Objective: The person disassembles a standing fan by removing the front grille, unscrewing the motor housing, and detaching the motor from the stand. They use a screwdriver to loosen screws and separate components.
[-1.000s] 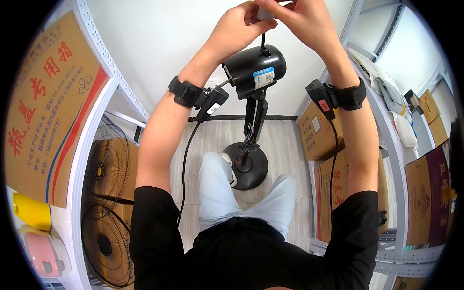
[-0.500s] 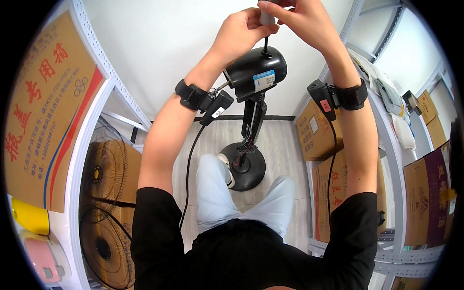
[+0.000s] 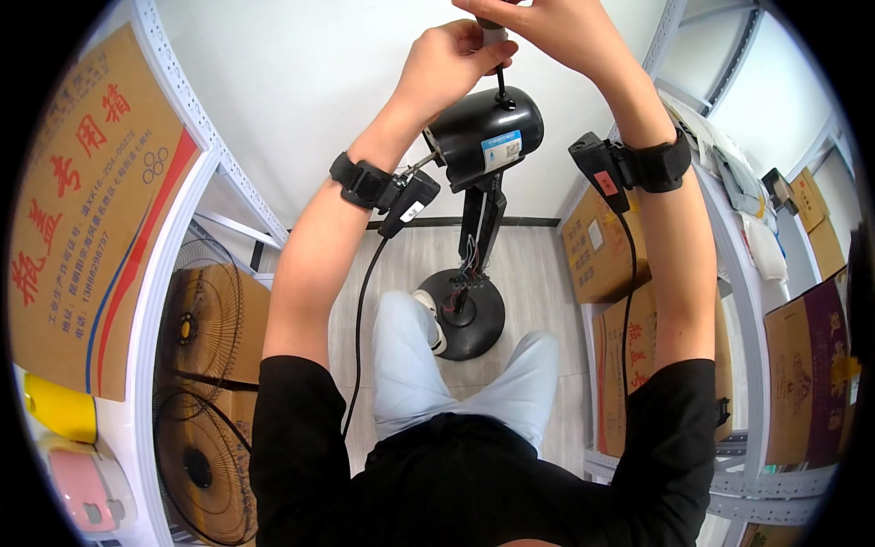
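Note:
A screwdriver (image 3: 494, 36) with a pale grey handle and a dark shaft stands nearly upright over a black fan motor housing (image 3: 474, 132). Its lower end meets a small black knob on top of the housing. My left hand (image 3: 447, 66) is closed around the handle, thumb along the near side. Over the handle's top end, my right hand (image 3: 561, 32) grips with bent fingers, partly cut off by the upper picture edge. The housing sits on a black fan stand (image 3: 478, 223) with loose wires and a round base (image 3: 474, 319) on the floor. A metal shaft sticks out of the housing's left end.
Left, a shelf rack (image 3: 187, 100) holds a large cardboard box (image 3: 100, 219); wire fan guards (image 3: 196, 319) lean beneath. Right, another rack (image 3: 743, 301) stands beside stacked cartons (image 3: 602, 242). Black cables (image 3: 358, 337) hang from my wrist straps. A white wall (image 3: 301, 82) rises behind the fan.
My right hand has shifted left and slightly up across the screwdriver's top. My left hand has moved slightly left with the handle. The fan stand stays in place.

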Demonstrator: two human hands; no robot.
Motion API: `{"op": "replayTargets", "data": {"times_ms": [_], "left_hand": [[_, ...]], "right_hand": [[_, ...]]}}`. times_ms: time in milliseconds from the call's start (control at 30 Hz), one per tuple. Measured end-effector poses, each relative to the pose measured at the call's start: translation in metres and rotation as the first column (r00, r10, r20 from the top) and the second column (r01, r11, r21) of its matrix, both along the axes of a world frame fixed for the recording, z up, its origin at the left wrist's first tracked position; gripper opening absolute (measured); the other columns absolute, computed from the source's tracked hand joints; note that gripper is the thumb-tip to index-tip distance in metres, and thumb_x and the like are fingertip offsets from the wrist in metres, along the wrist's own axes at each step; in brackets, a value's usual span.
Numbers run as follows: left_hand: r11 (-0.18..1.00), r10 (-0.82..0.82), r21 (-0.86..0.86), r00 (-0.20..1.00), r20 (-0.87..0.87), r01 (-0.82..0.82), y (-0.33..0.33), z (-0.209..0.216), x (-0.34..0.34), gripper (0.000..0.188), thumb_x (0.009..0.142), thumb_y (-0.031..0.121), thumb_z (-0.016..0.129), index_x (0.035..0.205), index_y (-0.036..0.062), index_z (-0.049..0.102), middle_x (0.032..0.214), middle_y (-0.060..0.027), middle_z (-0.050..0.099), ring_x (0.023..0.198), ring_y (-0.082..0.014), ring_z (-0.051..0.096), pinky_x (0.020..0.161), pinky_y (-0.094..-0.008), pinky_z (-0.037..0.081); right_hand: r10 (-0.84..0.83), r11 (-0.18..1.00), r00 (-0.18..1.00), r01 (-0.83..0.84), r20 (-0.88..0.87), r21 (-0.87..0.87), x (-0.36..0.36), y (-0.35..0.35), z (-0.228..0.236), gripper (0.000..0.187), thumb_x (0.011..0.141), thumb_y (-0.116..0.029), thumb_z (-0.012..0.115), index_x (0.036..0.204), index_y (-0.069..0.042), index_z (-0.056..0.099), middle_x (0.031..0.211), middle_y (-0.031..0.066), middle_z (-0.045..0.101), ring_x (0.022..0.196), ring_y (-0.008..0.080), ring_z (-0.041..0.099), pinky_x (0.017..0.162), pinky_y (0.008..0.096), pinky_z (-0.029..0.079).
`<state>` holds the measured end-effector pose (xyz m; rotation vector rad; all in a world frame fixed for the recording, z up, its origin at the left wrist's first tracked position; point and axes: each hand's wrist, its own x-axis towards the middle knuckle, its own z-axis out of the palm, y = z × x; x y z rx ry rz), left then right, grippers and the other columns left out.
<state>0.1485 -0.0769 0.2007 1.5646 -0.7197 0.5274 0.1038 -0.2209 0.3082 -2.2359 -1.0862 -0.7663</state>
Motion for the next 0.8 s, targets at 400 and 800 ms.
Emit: {"op": "replayTargets", "data": {"times_ms": [400, 800], "left_hand": [[0.928, -0.351, -0.165, 0.933, -0.084, 0.334, 0.002, 0.009, 0.004, 0.032, 0.093, 0.005, 0.067, 0.121, -0.0067, 0.059, 0.111, -0.0112, 0.068, 0.102, -0.0159, 0.065, 0.091, -0.0307, 0.054], [0.985, -0.127, 0.121, 0.991, 0.045, 0.121, 0.010, 0.001, 0.012, 0.051, 0.088, 0.014, 0.075, 0.133, 0.0022, 0.053, 0.109, -0.0136, 0.071, 0.098, -0.0206, 0.071, 0.095, -0.0333, 0.054]], "right_hand": [[0.039, 0.994, 0.987, -0.055, -0.157, -0.098, 0.013, -0.016, 0.024, 0.059, 0.087, -0.024, 0.074, 0.140, -0.011, 0.052, 0.093, 0.0135, 0.069, 0.085, 0.0254, 0.068, 0.079, 0.0366, 0.055], [0.054, 0.996, 0.996, -0.059, -0.077, -0.067, 0.010, -0.007, 0.021, 0.053, 0.089, -0.019, 0.067, 0.137, -0.007, 0.052, 0.106, 0.0198, 0.067, 0.090, 0.0283, 0.068, 0.080, 0.0368, 0.056]]}}
